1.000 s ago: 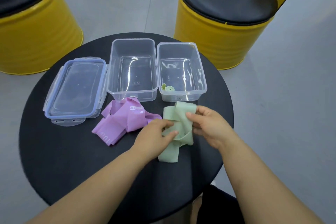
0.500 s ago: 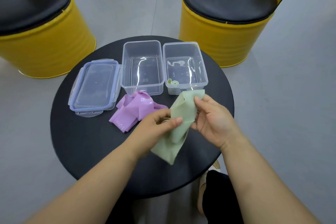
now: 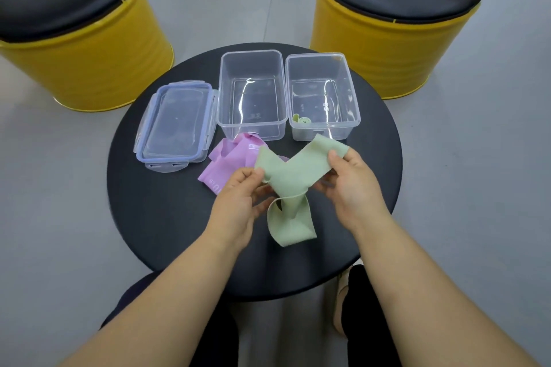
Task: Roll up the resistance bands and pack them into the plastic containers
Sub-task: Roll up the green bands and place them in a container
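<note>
L hand [image 3: 238, 202] & R hand [image 3: 351, 185] each pinch an upper edge of the green band [image 3: 293, 176], now lifted & spread between the fingers [image 3: 333, 155] vs. bunched 1 s ago; rolling prob. starts next.

The green band [image 3: 293, 171] and left hand [image 3: 238, 205] partly hide the purple band [image 3: 229, 162].

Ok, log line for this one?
green band: held, unrolled; left hand: pinches it; right hand: pinches it; pink band: loose on table; right box: one roll inside

both hands [image 3: 298, 188] pinching green band [image 3: 293, 179], lifted above black table [image 3: 167, 217]
</note>
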